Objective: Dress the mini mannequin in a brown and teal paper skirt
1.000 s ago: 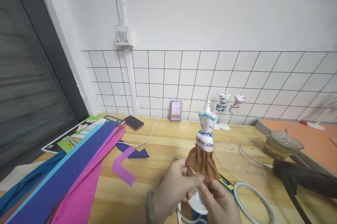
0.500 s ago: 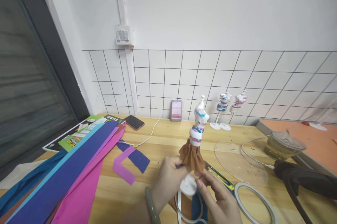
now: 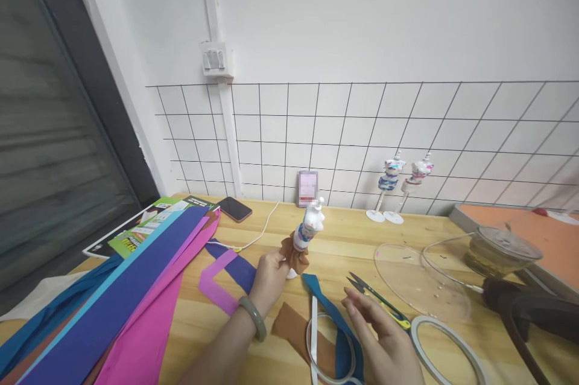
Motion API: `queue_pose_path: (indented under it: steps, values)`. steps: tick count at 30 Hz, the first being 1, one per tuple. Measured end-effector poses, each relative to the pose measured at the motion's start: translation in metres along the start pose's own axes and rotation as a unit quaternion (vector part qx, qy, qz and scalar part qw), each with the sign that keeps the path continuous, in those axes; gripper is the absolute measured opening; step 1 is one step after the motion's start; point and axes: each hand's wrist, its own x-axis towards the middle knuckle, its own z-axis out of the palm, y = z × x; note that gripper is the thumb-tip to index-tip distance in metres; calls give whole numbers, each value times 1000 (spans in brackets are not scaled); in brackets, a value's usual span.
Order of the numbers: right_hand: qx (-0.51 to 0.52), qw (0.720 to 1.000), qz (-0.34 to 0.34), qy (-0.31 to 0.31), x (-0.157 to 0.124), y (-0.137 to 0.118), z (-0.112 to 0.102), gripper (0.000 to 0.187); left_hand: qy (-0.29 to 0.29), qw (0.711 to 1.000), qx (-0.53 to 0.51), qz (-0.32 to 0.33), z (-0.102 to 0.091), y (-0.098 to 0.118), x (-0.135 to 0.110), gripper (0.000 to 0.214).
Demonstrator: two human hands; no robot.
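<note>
My left hand (image 3: 270, 276) grips a small white mannequin doll (image 3: 309, 225) by its base, out over the wooden table (image 3: 344, 240). The doll wears a brown crepe-paper skirt (image 3: 294, 253) and has coloured bands round its torso. It leans to the right. My right hand (image 3: 384, 337) hovers open, fingers stretched, above a blue paper strip (image 3: 335, 318) and a tape roll (image 3: 332, 349). It holds nothing. Small snips (image 3: 373, 295) lie just beyond its fingertips. A brown paper piece (image 3: 292, 330) lies between my two hands.
Long blue, purple and pink crepe sheets (image 3: 113, 312) cover the left side. A phone (image 3: 234, 209) with its white cable lies at the back. Two dressed mannequins (image 3: 402, 186) stand by the grid wall. A clear lid (image 3: 420, 282), another tape roll (image 3: 447, 343) and a glass jar (image 3: 502, 249) sit right.
My left hand carried the doll away from me, up and left over the table. My right hand let go of the doll's base and now hovers open above the blue strip.
</note>
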Motion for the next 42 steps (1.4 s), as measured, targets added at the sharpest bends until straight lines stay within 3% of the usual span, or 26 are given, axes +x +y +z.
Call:
queue_pose_path:
  steps: [7,11,17,21,25,30,33,37,42]
  values:
    - [-168,977,-90,-95,5,16,5,41,-64,991,-115,8,1,2,0,33]
    - [-191,969,-103,-121,8,12,7,46,-68,991,-109,-24,-1,0,1,30]
    - [-89,987,-64,-119,16,22,15,41,-79,991,-108,-28,0,-10,3,22]
    - [43,994,-10,-101,21,22,11,37,-37,991,-119,-48,2,-18,5,29]
    - [159,981,65,-93,22,8,2,38,18,990,-113,-88,2,-24,2,36]
    - [267,952,141,-51,23,1,-7,32,35,988,-105,-104,7,-21,-5,36]
    - [314,932,176,-35,24,4,-11,26,80,991,-46,-97,11,-18,-5,41]
    - [303,939,163,-13,22,-1,-14,24,71,986,127,-76,12,-18,-1,25]
    - [222,967,120,42,21,-12,-22,29,37,982,174,-70,12,-21,2,16]
